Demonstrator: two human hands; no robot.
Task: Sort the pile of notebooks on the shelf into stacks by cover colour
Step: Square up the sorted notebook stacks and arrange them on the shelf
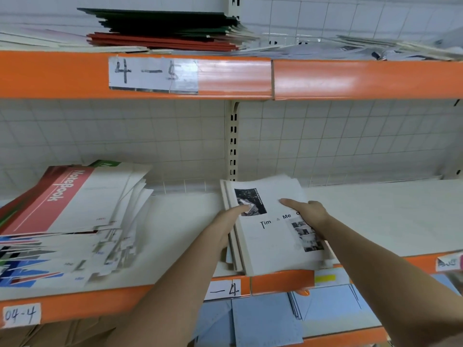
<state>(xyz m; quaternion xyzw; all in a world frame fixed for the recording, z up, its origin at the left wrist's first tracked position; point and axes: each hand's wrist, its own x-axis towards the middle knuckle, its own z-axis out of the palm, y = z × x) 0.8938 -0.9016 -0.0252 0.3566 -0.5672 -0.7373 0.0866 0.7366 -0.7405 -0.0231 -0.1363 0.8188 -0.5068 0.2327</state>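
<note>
A small stack of white notebooks (273, 244) with black-and-white photos and the words "Tim & Me" lies on the middle shelf (375, 216), near its front edge. My left hand (231, 221) holds the stack's left side, thumb on the top cover. My right hand (309, 212) grips the right side, thumb on top and fingers hidden beneath. At the left of the same shelf a sloping pile of notebooks (75, 221) shows a red-and-white "NoteBook" cover on top, a green one behind, and blue-patterned ones in front.
The upper shelf, labelled 4-5, carries dark green notebooks (170, 21) on red ones (162, 42), with pale covers (400, 46) at the right. Blue envelopes (325, 306) lie on the shelf below. A slotted upright post (233, 141) stands behind the white stack.
</note>
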